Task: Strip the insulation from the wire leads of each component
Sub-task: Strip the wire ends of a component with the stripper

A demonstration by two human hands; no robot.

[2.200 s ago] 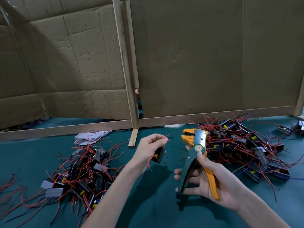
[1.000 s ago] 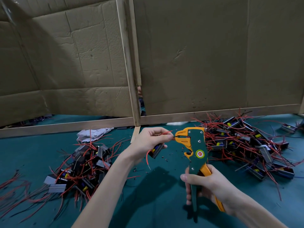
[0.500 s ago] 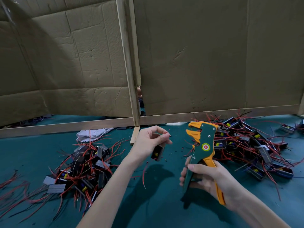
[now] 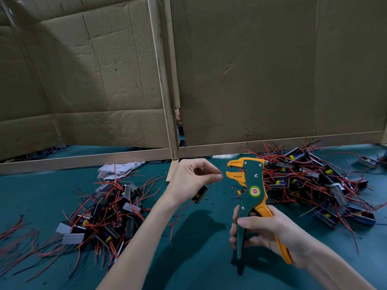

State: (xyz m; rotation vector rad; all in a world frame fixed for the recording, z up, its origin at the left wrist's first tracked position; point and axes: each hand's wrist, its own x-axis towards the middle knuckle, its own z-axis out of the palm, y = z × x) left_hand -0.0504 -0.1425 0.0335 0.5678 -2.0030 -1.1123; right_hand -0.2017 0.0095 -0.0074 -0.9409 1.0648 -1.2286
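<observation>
While right hand (image 4: 270,231) grips stripper (image 4: 254,185) upright, left hand (image 4: 190,176) holds component (image 4: 200,194)

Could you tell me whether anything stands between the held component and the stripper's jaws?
Nothing visible does: open air separates the small black component in the left hand from the green-and-orange wire stripper the right hand grips.

The teal-covered bench (image 4: 52,185) before me carried a left heap (image 4: 109,208) and a right heap (image 4: 314,185) of black box-shaped components with red wire leads. Crumpled white paper (image 4: 117,169) lay just behind the left heap. Small black scraps (image 4: 210,200) dotted the middle.
</observation>
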